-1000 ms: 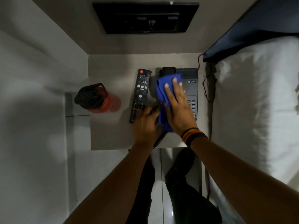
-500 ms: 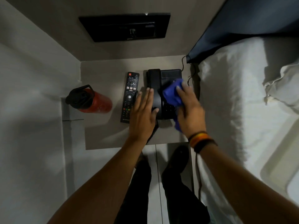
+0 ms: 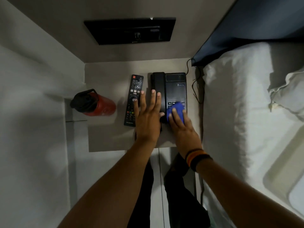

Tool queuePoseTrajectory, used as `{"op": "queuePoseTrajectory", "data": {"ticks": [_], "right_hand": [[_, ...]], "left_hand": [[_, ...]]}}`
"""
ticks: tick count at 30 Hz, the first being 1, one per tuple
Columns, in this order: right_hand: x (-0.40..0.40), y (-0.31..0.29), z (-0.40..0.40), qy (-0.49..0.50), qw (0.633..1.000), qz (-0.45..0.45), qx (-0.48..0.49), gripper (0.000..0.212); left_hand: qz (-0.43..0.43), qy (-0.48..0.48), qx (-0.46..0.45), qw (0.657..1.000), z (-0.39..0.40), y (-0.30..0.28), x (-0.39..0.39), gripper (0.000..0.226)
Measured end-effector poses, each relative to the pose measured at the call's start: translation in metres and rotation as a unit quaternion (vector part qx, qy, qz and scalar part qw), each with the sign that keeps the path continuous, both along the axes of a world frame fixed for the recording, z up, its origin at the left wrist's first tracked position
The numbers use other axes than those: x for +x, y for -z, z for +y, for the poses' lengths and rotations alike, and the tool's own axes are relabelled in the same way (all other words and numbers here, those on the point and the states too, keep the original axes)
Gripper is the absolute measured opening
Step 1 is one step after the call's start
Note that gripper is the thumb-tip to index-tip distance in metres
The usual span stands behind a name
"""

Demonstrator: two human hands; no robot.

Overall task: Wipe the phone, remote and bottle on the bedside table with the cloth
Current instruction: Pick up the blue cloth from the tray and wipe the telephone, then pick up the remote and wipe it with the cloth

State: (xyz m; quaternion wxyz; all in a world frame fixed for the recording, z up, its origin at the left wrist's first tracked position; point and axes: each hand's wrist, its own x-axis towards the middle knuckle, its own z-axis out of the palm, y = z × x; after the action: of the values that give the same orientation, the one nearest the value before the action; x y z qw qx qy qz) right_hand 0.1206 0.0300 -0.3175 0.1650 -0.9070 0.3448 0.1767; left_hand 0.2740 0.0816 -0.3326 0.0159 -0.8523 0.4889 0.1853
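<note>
A black desk phone [image 3: 175, 89] sits at the right of the bedside table [image 3: 107, 135], its handset on the left side. My right hand [image 3: 182, 129] presses a bunched blue cloth [image 3: 176, 111] onto the phone's keypad. My left hand [image 3: 148, 119] lies flat with fingers spread, resting on the handset's lower part and partly over the black remote [image 3: 134, 99] just left of the phone. A red bottle [image 3: 97, 104] with a black lid lies on its side at the table's left edge.
A bed with white sheets [image 3: 230, 112] and a pillow [image 3: 289, 91] runs along the right. Phone cables [image 3: 195, 84] hang between table and bed. A dark wall panel [image 3: 131, 30] is mounted above the table. White walls close in the left side.
My right hand has dragged the cloth from the handset across to the keypad and down toward the phone's near end. My left hand has slid up onto the handset, fingers spread.
</note>
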Motion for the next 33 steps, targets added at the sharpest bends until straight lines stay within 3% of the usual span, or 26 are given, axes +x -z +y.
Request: {"op": "queuePoseTrajectory", "data": {"ticks": [3, 5, 8, 11, 14, 18, 20, 23, 25, 27, 30, 33], "right_hand": [[-0.022, -0.005, 0.026, 0.001, 0.997, 0.048, 0.063, 0.078], [-0.031, -0.015, 0.034, 0.093, 0.987, 0.037, 0.126, 0.077], [-0.029, -0.037, 0.034, 0.257, 0.943, -0.067, 0.2, 0.084], [-0.015, -0.057, 0.026, 0.308, 0.907, -0.174, 0.227, 0.071], [0.006, -0.068, 0.019, 0.285, 0.912, -0.211, 0.205, 0.067], [0.033, -0.076, 0.008, 0.288, 0.895, -0.251, 0.23, 0.064], [0.041, -0.083, 0.005, 0.291, 0.883, -0.284, 0.232, 0.062], [0.054, -0.096, -0.006, 0.3, 0.87, -0.321, 0.225, 0.064], [0.066, -0.107, -0.017, 0.286, 0.877, -0.324, 0.21, 0.065], [0.082, -0.12, -0.028, 0.233, 0.905, -0.302, 0.187, 0.066], [0.102, -0.13, -0.027, 0.08, 0.958, -0.212, 0.177, 0.074], [0.096, -0.138, 0.003, 0.037, 0.97, -0.177, 0.165, 0.086]], "left_hand": [[0.007, 0.006, 0.009, 1.0, -0.001, -0.002, 0.003, 0.077], [0.06, -0.008, -0.04, 0.997, 0.003, -0.003, 0.005, 0.071], [0.116, -0.124, -0.141, 0.975, 0.017, -0.006, 0.015, 0.058], [0.076, -0.245, -0.104, 0.961, 0.035, -0.003, 0.029, 0.067], [0.075, -0.251, -0.009, 0.965, 0.041, 0.006, 0.043, 0.072], [0.198, -0.329, -0.081, 0.92, 0.034, 0.013, 0.064, 0.056], [0.284, -0.38, -0.11, 0.874, 0.038, 0.008, 0.065, 0.045], [0.44, -0.441, -0.146, 0.769, 0.053, -0.018, 0.049, 0.035], [0.494, -0.429, -0.173, 0.736, 0.069, -0.043, 0.033, 0.024], [0.521, -0.405, -0.191, 0.727, 0.085, -0.075, 0.019, 0.02], [0.515, -0.394, -0.229, 0.726, 0.096, -0.11, 0.004, 0.024], [0.481, -0.382, -0.26, 0.745, 0.105, -0.126, -0.006, 0.03]]}}
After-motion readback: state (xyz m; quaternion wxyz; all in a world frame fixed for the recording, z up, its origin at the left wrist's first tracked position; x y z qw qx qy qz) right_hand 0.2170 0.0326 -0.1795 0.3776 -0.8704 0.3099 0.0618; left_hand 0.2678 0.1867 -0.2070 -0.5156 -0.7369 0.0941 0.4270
